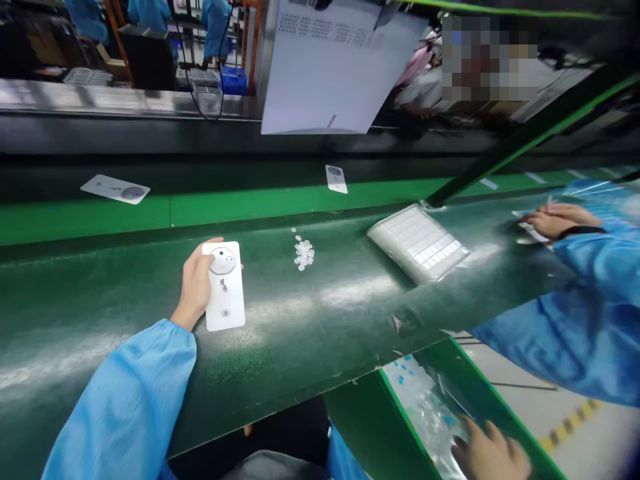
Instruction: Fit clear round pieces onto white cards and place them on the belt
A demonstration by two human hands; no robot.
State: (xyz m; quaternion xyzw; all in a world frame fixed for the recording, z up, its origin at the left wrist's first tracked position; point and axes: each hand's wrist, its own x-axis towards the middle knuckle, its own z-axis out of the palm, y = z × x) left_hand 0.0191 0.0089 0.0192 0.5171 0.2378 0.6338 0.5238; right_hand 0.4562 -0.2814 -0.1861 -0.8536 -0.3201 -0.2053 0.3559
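On the glossy green work surface point(85, 320), working from the left, a flat white plate point(115, 189) with a grey round insert lies on a raised green strip point(100, 223) beyond the surface. Nearer, a light blue sleeve point(125, 407) leads to the person's left hand point(195, 287), its grip clenched around a white plastic faceplate point(229, 303). The faceplate rests on the surface, held upright to the view with its long side running away from the person; a round socket-like disc point(223, 260) sits near its far end, with small dark print below. It looks light and stiff, but its smooth face may slip and thin edges could chip, so the long edges seem the best place to hold it, clear of the disc.

Further right lie a second white plate point(336, 179) on the strip and a small scatter of clear discs point(303, 253) on the surface. Next comes a bagged white tray point(417, 243). Below the surface edge, a hand that seems to be the person's right hand point(490, 453) sits in a green bin point(480, 387) over clear plastic packaging point(425, 417); whether its grip is closed on anything cannot be told. At far right, a co-worker's hand point(560, 222) works at the surface.
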